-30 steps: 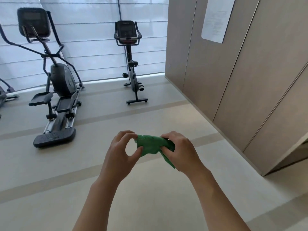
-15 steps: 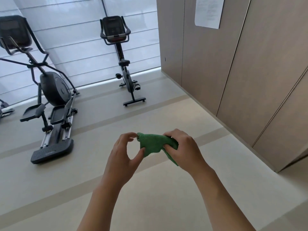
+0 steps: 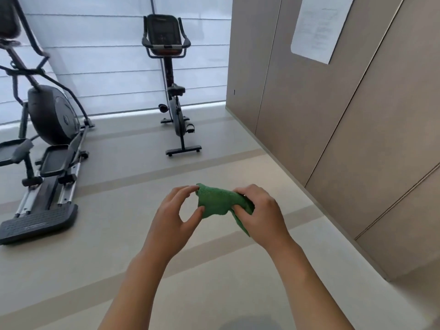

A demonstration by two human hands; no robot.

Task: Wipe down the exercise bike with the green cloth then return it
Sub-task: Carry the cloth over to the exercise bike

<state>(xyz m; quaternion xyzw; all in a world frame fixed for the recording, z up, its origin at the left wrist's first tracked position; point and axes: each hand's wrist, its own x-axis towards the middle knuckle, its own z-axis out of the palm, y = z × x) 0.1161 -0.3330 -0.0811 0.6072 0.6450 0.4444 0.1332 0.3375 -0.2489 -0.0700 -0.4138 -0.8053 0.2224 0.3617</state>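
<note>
Your two bare hands meet over a pale gym floor (image 3: 95, 234), both gripping a small crumpled green terry cloth (image 3: 215, 202) held in the air at about waist level. Your left hand (image 3: 172, 219) pinches the cloth's left edge between thumb and curled fingertips, leaving a round gap inside the curl. Your right hand (image 3: 260, 214) is closed over the cloth's right side, with a strip of green fabric trailing below the palm.

The black upright exercise bike (image 3: 172, 91) stands well ahead of you, apart from the cloth, before a wall of white window blinds (image 3: 107, 55). Its dark console faces you, with curved handlebars on either side and its foot bar resting on the floor.

To the left, a black elliptical trainer (image 3: 47, 139) stretches toward you, its ribbed end plate nearest. On your right runs a wall of tan wood-look panels (image 3: 333, 139), and a white printed sheet (image 3: 316, 27) is fixed high on it; its text is too small to read.
</note>
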